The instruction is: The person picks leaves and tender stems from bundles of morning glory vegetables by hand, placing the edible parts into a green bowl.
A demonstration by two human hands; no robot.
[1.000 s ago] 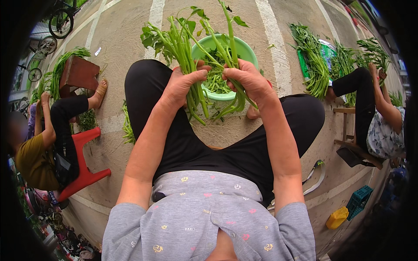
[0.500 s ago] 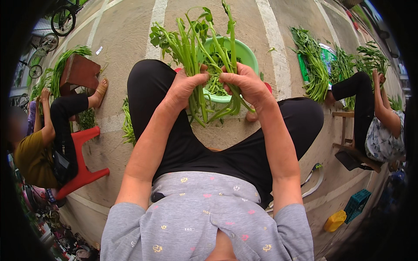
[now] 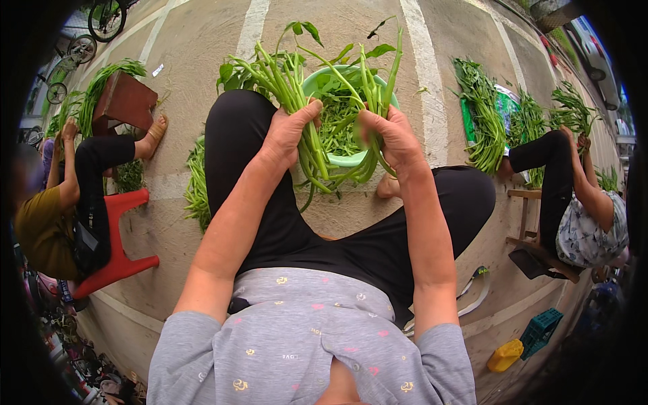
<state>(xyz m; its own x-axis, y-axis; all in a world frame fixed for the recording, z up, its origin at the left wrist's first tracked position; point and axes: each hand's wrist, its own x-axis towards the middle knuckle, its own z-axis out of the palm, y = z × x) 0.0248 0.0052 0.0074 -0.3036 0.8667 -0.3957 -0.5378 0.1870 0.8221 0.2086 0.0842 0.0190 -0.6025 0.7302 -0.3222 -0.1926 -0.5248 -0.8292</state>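
Observation:
My left hand is closed around a bunch of long green stems that look like water spinach, leaves pointing away and ends hanging below the fist. A few more of these stems are gripped in my right hand, between thumb and curled fingers. One thin stem arches from the left bunch toward the right hand. Between and beyond both hands stands a light green basin, holding leafy green pieces. My hands are over its near side, apart from each other.
Loose stems lie left of my knee. At left, a person sits by a red plastic stool and a brown box draped with greens. At right, another person holds greens beside heaped stems. A yellow container and teal crate lie lower right.
My hands have moved slightly apart and a little lower with their stems. More of the leafy pieces in the basin now show between them. The whole view has shifted slightly.

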